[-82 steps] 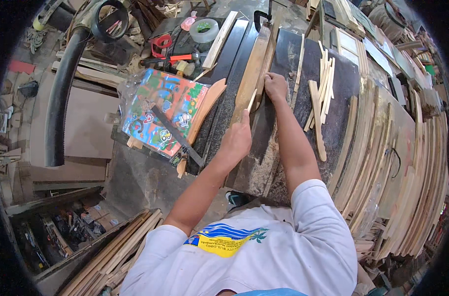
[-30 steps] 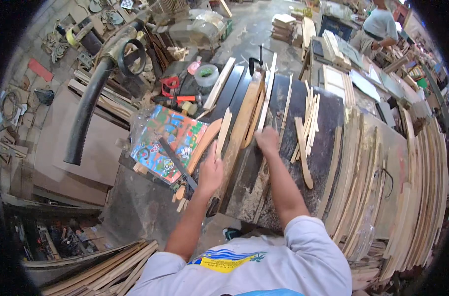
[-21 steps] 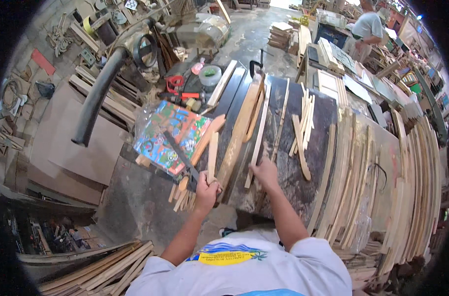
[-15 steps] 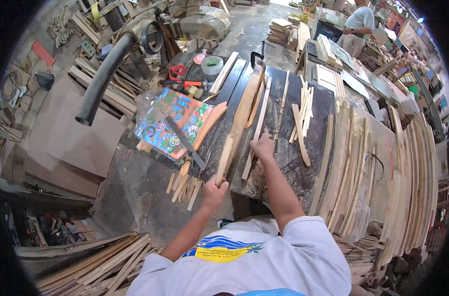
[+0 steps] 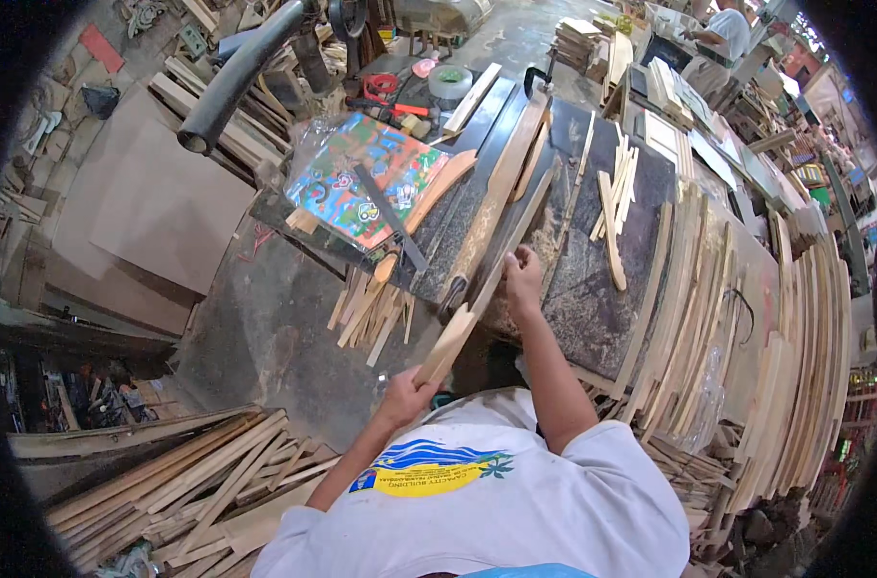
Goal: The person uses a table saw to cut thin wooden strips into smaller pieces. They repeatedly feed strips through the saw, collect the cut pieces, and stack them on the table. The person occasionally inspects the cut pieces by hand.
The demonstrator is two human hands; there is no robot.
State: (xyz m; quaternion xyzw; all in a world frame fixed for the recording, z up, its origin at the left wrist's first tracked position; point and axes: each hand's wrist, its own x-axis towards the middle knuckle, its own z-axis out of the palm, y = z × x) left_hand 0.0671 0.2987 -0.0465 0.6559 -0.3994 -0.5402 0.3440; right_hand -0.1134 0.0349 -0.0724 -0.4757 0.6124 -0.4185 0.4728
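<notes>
My left hand (image 5: 408, 399) is closed around the near end of a long wooden strip (image 5: 450, 347), held out past the table's front edge. The strip's near part is pale; its narrower, darker far part appears to run on up the table. Farther along it, my right hand (image 5: 522, 276) has curled fingers closed at its edge. Just left of the strip, a shaped wooden board (image 5: 499, 189) lies lengthwise on the dark worktable (image 5: 593, 323). A black clamp (image 5: 535, 81) stands at the board's far end.
Thin wood offcuts (image 5: 620, 193) lie on the table's right. A colourful printed sheet (image 5: 347, 169) with a metal square (image 5: 385, 212) on it lies left. Long slats (image 5: 694, 318) are stacked at right, more wood (image 5: 198, 482) lower left. A dark pipe (image 5: 241, 82) juts in; another person (image 5: 728, 34) is far right.
My left hand has left the shaped board's near end, moved toward me and now grips the strip. The strip is drawn nearer and turned; my right hand stays at it. The view has shifted.
</notes>
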